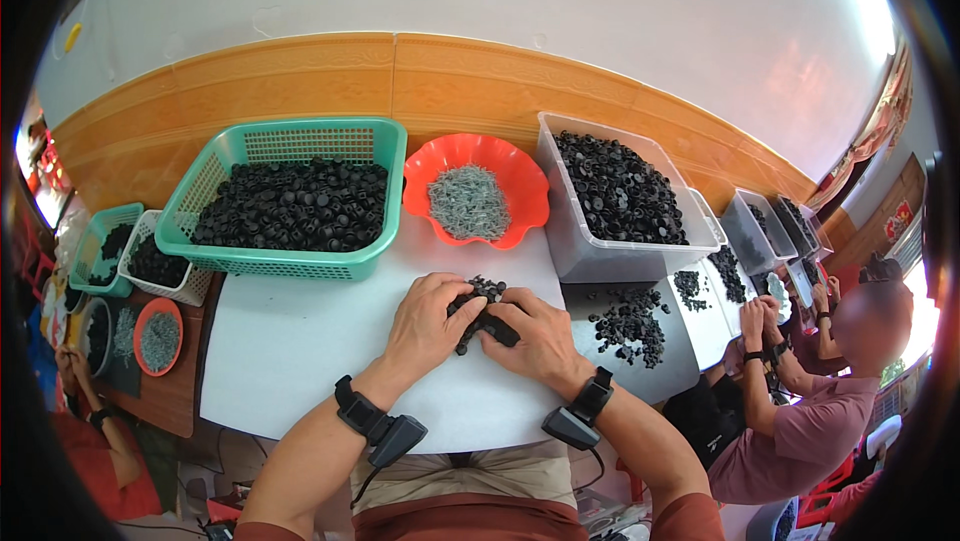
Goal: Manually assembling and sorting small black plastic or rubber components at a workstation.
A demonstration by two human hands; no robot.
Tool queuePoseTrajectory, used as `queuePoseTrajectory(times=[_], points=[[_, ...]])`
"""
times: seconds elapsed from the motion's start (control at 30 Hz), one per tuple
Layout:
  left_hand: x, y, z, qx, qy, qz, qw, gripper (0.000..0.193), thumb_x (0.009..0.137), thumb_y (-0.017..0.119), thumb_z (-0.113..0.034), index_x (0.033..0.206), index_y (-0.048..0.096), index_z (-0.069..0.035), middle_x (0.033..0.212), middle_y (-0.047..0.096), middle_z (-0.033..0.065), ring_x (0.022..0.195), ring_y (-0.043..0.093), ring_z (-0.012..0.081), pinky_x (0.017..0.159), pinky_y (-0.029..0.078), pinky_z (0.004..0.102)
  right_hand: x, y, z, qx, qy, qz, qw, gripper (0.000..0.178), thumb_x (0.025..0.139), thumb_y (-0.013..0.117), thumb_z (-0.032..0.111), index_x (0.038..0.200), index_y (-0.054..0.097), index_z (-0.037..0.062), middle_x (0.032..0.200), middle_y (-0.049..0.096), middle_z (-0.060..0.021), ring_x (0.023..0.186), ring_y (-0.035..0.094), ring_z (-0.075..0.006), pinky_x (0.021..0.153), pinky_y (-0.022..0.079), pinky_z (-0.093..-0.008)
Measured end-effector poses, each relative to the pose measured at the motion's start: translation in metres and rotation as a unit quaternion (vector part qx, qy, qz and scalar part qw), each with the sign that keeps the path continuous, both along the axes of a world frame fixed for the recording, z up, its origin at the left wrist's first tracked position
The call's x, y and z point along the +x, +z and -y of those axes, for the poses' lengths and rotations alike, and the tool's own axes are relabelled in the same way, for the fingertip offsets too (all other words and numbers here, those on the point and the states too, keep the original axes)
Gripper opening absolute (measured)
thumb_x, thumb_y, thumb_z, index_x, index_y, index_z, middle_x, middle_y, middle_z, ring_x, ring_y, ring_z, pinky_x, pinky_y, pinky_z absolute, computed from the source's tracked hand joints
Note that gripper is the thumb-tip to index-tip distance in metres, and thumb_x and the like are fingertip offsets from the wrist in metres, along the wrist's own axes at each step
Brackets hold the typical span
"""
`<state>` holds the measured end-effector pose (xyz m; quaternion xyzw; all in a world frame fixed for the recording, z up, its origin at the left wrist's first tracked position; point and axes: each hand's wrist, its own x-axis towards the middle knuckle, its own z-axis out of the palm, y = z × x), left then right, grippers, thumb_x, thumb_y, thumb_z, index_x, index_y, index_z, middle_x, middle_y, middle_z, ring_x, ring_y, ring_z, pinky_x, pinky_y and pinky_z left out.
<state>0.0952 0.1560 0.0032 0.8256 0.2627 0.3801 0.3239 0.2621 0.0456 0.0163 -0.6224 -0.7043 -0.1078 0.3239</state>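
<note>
Left hand (425,322) and right hand (538,334) touch one black pile (488,288), grip impossible to tell.

Left grip (427,316), right grip (538,333) around small black parts (487,288)

Got small black parts (488,288) bunched up in a loose, jumbled heap!
Sitting on the white tabletop (300,341), partly hidden; and on the near side, showing a longer black piece (503,331), lying slantwise.

Black pieces (488,287) were partly hidden by the left hand (428,319) and right hand (538,337); a co-worker's head (873,323) (far right) was blurred.
</note>
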Motion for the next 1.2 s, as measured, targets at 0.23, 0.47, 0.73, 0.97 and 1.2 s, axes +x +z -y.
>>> queuePoseTrajectory(times=[0.23, 0.47, 0.73, 0.97, 1.2], points=[[0.0003, -0.0008, 0.0006, 0.000, 0.002, 0.004, 1.000, 0.037, 0.096, 0.071, -0.032, 0.107, 0.073, 0.004, 0.117, 0.068, 0.0191, 0.111, 0.063, 0.0360, 0.098, 0.051, 0.0443, 0.0035, -0.0048, -0.0015, -0.008, 0.002, -0.003, 1.000, 0.027, 0.073, 0.082, 0.013, 0.098, 0.073, 0.0106, 0.100, 0.068, -0.0053, 0.074, 0.071, -0.0264, 0.063, 0.058, -0.0371], [-0.0001, -0.0012, 0.0010, 0.000, 0.000, 0.001, 1.000, 0.038, 0.096, 0.071, -0.032, 0.108, 0.073, 0.004, 0.117, 0.068, 0.0194, 0.112, 0.063, 0.0363, 0.098, 0.050, 0.0445, 0.0072, -0.0078, -0.0006, -0.016, 0.020, -0.005, 1.000, 0.026, 0.076, 0.078, 0.016, 0.101, 0.072, 0.0123, 0.105, 0.067, -0.0049, 0.073, 0.070, -0.0270, 0.062, 0.058, -0.0380], [0.0000, -0.0019, -0.0007, 0.017, 0.000, -0.004, 1.000, 0.033, 0.096, 0.071, -0.028, 0.109, 0.072, 0.003, 0.119, 0.069, 0.0193, 0.111, 0.064, 0.0367, 0.097, 0.051, 0.0446, 0.0069, -0.0067, -0.0037, 0.006, 0.003, -0.064, 0.998, 0.024, 0.075, 0.079, 0.012, 0.098, 0.073, 0.0121, 0.100, 0.068, -0.0056, 0.072, 0.071, -0.0276, 0.064, 0.060, -0.0374], [0.0002, -0.0011, -0.0008, 0.012, 0.000, -0.006, 1.000, 0.033, 0.096, 0.071, -0.028, 0.108, 0.072, 0.003, 0.120, 0.069, 0.0196, 0.111, 0.064, 0.0370, 0.097, 0.051, 0.0449, 0.0075, -0.0045, -0.0052, 0.008, -0.004, -0.119, 0.993, 0.023, 0.075, 0.079, 0.010, 0.097, 0.073, 0.0108, 0.098, 0.069, -0.0065, 0.075, 0.072, -0.0283, 0.066, 0.060, -0.0369], [0.0002, -0.0008, 0.0011, 0.006, 0.001, -0.017, 1.000, 0.034, 0.096, 0.071, -0.028, 0.109, 0.072, 0.003, 0.121, 0.068, 0.0190, 0.113, 0.063, 0.0364, 0.099, 0.050, 0.0443, 0.0078, -0.0037, -0.0085, 0.020, 0.012, -0.181, 0.983, 0.023, 0.073, 0.080, 0.003, 0.096, 0.073, 0.0045, 0.094, 0.070, -0.0116, 0.077, 0.072, -0.0269, 0.069, 0.059, -0.0341]])
